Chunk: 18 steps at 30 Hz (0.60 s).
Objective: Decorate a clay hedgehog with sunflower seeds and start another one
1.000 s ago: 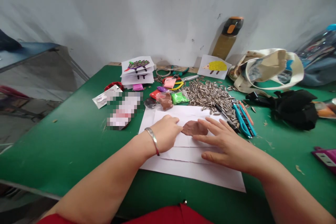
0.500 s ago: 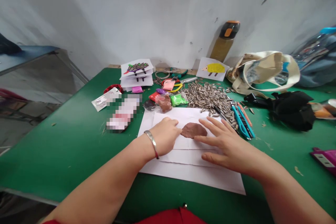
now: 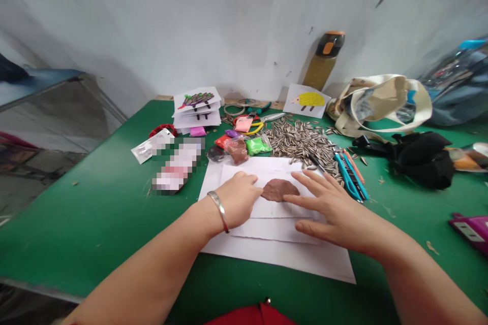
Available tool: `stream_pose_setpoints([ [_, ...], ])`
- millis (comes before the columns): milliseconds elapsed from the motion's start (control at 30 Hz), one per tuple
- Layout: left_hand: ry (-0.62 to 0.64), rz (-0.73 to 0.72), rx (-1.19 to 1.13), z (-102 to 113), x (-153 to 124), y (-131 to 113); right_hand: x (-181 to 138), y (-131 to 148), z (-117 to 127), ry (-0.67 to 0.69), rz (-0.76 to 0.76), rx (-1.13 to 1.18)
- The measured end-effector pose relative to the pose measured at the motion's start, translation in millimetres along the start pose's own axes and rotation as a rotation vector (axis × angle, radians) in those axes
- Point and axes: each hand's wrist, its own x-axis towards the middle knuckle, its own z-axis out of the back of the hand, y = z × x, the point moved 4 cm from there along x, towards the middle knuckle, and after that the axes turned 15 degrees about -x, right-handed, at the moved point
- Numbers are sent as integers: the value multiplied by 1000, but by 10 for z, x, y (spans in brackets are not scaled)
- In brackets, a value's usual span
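A flat brown oval of modelling clay [image 3: 281, 190] lies on white paper [image 3: 263, 228], several sheets stacked on the green table. My left hand [image 3: 239, 197], with a silver bangle at its wrist, is closed, its fingers curled and the fingertips at the clay's left, pointed end. My right hand [image 3: 330, 208] is spread out over the paper's right side. One of its fingertips touches the lower right edge of the clay; nothing is held in it. Beyond the paper sit bags of brown clay [image 3: 237, 149] and green clay [image 3: 259, 145].
Sunflower seeds [image 3: 301, 139] are heaped behind the paper, with a blue-handled cutter [image 3: 348, 176] beside them. A yellow hedgehog card [image 3: 307, 100] and a bottle [image 3: 324, 61] lean by the wall. Stacked picture cards [image 3: 197, 106] stand left; a cloth bag [image 3: 381, 104] is at right.
The right fingertip has shifted very slightly along the clay's lower edge. My left hand keeps its place at the clay's left end; the whole view has shifted a little.
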Motion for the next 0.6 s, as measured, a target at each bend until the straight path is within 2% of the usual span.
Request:
stream_pose_setpoints([
  [433,22,5,30,-13,9,24,21,18,8,-8,-4,7],
  [600,25,-2,45,32,26,42,12,-82,120,-162,-75,39],
])
